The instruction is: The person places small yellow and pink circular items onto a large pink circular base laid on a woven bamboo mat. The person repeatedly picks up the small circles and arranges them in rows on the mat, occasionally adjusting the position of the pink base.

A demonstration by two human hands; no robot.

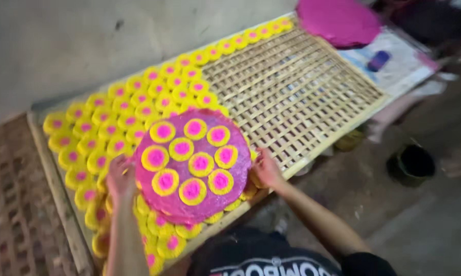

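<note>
Both hands, left hand (120, 179) and right hand (265, 168), are gripping a round pink tray (192, 207) of yellow-and-pink cakes (201, 163), fingers clamped on its rim, over a woven bamboo rack (292, 97) beside a grey wall (87, 36).

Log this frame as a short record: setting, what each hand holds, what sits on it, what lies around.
setting: woven bamboo rack beside a grey wall
left hand: grips the left edge of the pink disc
right hand: grips the disc's right edge
on disc: nine yellow rounds with pink centres
on rack: rows of the same rounds under and left of the disc; right part bare
far end: second pink disc, small blue object
floor: dark bucket
</note>
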